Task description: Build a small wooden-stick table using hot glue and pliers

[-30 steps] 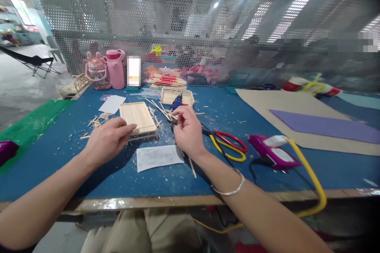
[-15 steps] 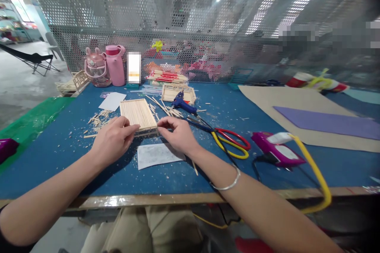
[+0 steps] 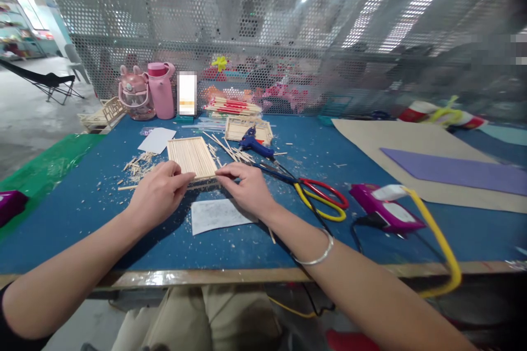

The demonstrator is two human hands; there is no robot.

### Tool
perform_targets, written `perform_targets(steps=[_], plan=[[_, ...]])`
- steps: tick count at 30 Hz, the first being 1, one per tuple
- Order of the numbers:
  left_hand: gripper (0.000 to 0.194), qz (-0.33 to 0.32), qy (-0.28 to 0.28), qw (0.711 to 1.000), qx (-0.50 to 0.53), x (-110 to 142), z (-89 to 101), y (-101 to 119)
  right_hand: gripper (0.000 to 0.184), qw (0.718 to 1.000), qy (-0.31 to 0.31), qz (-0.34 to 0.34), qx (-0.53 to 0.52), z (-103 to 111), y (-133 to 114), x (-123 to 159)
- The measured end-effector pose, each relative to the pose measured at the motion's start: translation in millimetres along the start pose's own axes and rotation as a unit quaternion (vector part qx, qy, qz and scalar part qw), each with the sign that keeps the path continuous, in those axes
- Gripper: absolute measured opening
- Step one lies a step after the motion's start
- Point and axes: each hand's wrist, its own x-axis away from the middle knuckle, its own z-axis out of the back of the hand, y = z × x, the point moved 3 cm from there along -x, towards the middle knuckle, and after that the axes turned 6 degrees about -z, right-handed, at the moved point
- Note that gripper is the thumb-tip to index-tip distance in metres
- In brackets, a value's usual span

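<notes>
A flat panel of glued wooden sticks (image 3: 191,157) lies on the blue table (image 3: 123,230). My left hand (image 3: 158,194) pinches the panel's near left edge with thumb and fingers closed on it. My right hand (image 3: 247,189) pinches a thin wooden stick (image 3: 206,180) and holds it along the panel's near edge. A white paper sheet (image 3: 218,215) lies just below both hands. A silver bangle (image 3: 315,258) circles my right wrist.
Scissors with red and yellow handles (image 3: 323,200), a blue glue gun (image 3: 255,145), a magenta glue gun (image 3: 385,211) with a yellow cord, loose sticks (image 3: 224,148), wood scraps (image 3: 135,167), two pink bottles (image 3: 150,93), a cardboard sheet (image 3: 411,148) and a mesh screen behind.
My right hand came down and left from beside the blue glue gun to the panel's near edge, bringing a stick against it. My left hand stayed on the panel.
</notes>
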Motion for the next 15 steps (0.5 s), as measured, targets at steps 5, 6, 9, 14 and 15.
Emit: perform_targets(steps=[5, 6, 9, 14, 15], plan=[[0.028, 0.008, -0.022, 1.0, 0.015, -2.0, 2.0, -2.2, 0.011, 0.999, 0.0, 0.043, 0.026, -2.7, -0.8, -1.3], [0.027, 0.005, -0.039, 0.999, 0.028, -2.2, 4.6, -4.6, 0.011, 0.999, 0.0, 0.043, 0.031, -3.0, -1.0, -1.5], [0.026, 0.014, -0.1, 0.993, 0.067, -0.4, 17.9, -17.9, 0.012, 0.998, -0.007, 0.038, 0.043, -3.4, -1.8, -1.8], [0.018, 0.065, -0.132, 0.985, 0.085, 4.8, 35.6, -38.7, 0.014, 0.998, -0.018, 0.028, 0.051, -3.4, -1.9, -1.9], [0.019, 0.063, -0.129, 0.986, 0.09, 4.8, 35.6, -38.9, 0.014, 0.998, -0.02, 0.027, 0.051, -3.2, -1.9, -2.0]])
